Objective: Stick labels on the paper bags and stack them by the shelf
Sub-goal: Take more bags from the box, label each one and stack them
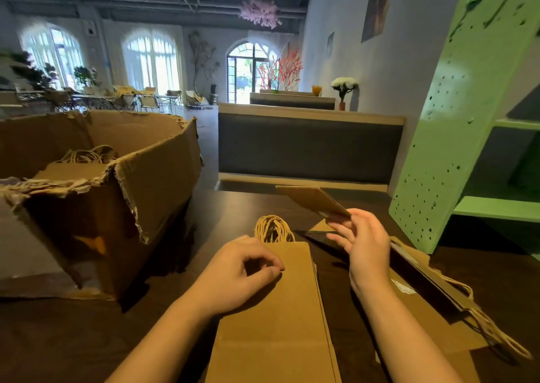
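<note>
Left hand (236,277): bag (277,327); right hand (365,245): card (312,200)

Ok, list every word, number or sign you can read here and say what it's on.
None can be read.
White label on the right-hand paper bag: too small and blurred.
Wall pictures: blurred, no words visible.
Cardboard box, front paper bag and the brown sheet in the right hand: plain.
</note>
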Available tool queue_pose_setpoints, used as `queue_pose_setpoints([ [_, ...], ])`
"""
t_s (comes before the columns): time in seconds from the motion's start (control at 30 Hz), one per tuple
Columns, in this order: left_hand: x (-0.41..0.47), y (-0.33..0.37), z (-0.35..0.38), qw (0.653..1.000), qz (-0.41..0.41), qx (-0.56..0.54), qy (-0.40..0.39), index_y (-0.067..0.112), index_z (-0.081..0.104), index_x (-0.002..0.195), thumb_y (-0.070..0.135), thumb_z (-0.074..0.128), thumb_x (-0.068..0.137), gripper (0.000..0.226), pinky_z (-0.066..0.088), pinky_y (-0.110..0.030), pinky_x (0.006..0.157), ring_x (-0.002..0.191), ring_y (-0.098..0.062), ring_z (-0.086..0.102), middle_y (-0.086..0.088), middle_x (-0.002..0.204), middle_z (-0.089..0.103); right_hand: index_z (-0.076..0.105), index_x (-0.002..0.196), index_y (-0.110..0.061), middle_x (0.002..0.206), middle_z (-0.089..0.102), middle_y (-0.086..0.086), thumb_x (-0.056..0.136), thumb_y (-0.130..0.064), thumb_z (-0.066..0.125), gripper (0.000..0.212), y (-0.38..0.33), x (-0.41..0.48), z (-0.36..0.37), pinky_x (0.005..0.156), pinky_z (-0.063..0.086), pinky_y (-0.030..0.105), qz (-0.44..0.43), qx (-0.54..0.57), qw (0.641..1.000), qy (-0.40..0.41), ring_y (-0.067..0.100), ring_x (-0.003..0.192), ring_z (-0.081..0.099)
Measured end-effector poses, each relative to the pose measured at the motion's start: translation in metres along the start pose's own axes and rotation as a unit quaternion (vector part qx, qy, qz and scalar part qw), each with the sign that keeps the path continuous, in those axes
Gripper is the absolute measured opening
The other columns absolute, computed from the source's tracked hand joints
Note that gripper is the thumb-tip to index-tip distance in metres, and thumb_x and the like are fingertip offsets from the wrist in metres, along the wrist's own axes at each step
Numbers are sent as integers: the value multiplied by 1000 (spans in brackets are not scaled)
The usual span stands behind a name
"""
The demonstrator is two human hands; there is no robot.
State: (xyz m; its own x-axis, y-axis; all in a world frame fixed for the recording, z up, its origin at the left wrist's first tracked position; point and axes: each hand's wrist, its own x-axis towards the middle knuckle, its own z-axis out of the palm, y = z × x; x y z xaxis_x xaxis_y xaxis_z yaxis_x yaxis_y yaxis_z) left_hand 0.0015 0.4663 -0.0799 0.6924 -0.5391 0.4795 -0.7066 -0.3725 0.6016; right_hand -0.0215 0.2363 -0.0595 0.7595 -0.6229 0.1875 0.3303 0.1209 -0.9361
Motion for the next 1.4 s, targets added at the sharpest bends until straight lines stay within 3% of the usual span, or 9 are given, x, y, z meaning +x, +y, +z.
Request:
queue_pose_setpoints([
  [0.23,1,0,1,1000,-17,-8,-3,40,77,96,33,71,92,10,51,-35,86,98,-11,62,17,93,70,60,106,-4,86,72,14,97,-11,55,12,-27,-13,-6,56,56,22,193,283,938,-56,15,68,72],
  [0.4,0,5,0,999,-40,0,-8,44,74,106,38,66,96,14,50,-27,85,100,-6,61,20,97,67,50,90,-11,67,48,0,99,-16,39,15,-29,-16,-7,41,35,17,283,354,874,-174,7,48,38],
  [0.63,2,20,-10,983,-91,-147,67,29,72,107,21,42,109,31,50,-20,80,84,-6,68,2,89,73,46,77,-14,69,49,6,78,-14,43,3,-25,-29,-6,49,30,28,175,43,917,-356,16,53,52],
  [0.73,7,16,-19,973,-127,-179,76,43,65,122,33,47,107,25,51,-29,100,107,6,65,16,111,73,51,74,-13,80,40,10,72,-13,44,7,-23,-34,-2,58,12,41,116,-66,911,-389,30,65,34],
  [0.8,9,15,-24,937,-168,-302,54,37,62,136,45,51,102,37,49,-41,106,119,-14,66,4,127,71,55,74,-16,74,40,10,73,-16,42,13,-23,-39,2,54,14,35,99,-131,905,-393,28,59,31],
  [0.97,7,15,-24,875,-174,-449,44,13,64,134,20,66,94,41,54,-51,99,115,-40,67,-18,127,69,57,116,-30,100,64,-6,98,-9,58,28,-27,-45,11,49,49,19,75,-180,923,-331,11,63,69],
  [1.13,5,31,-21,834,-170,-525,-5,26,82,99,45,40,95,46,60,-32,82,89,-19,73,-3,98,76,43,143,-44,127,59,-11,85,-46,64,62,-27,-48,13,64,56,31,89,-149,927,-333,18,92,71],
  [1.23,3,33,-14,884,-117,-447,-76,26,60,141,35,44,102,44,45,-47,110,131,-25,57,-1,143,60,67,126,-32,124,68,10,88,-52,53,45,-32,-53,13,81,58,45,204,-5,912,-355,30,112,66],
  [1.4,4,21,-6,975,-58,-197,-86,50,58,137,41,67,93,45,34,-35,117,144,6,30,30,154,36,64,133,-18,135,61,20,87,-77,30,82,-42,-49,4,111,38,57,299,144,857,-394,39,127,56],
])
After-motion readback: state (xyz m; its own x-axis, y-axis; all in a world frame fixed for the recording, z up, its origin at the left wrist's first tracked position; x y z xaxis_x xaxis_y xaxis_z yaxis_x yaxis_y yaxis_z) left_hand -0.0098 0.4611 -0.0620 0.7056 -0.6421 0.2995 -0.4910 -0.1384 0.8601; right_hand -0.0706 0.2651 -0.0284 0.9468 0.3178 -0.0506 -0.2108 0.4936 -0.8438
